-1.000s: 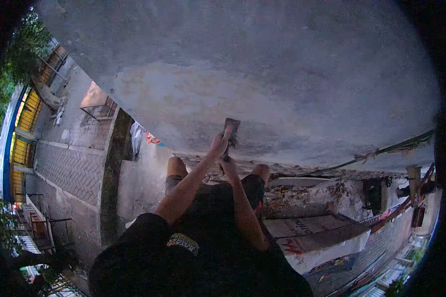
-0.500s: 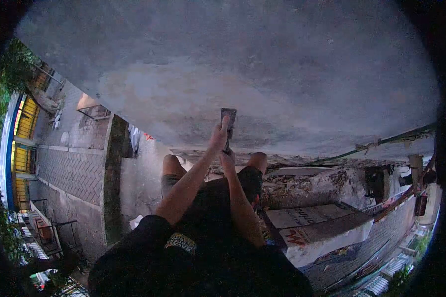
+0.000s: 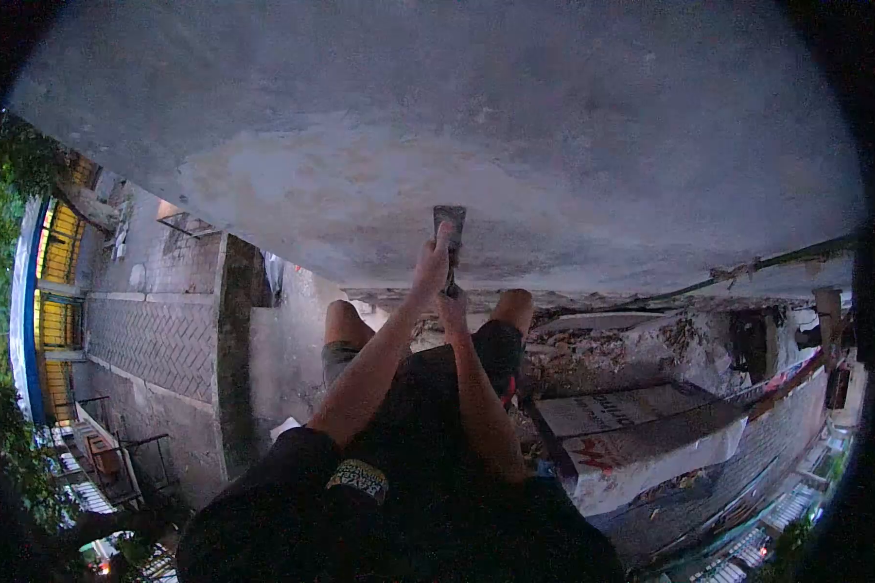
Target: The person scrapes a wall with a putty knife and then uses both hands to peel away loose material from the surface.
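Note:
Both hands are on a dark, flat-bladed scraper-like tool, its wide end against the grey wall. My left hand wraps round the upper part, with a finger stretched along the blade. Below it and slightly to the right, my right hand grips the lower end of the handle. A paler, patchy area of the wall surface spreads to the left of the tool. The palms and much of the handle are hidden.
A printed cardboard box lies at lower right beside rubble. A thin pipe or cable runs along the wall's lower edge. At left are a concrete ledge, brick paving and a yellow barred gate.
The camera view has tilted and shifted slightly. Both hands keep hold of the tool, which sits at nearly the same place on the wall.

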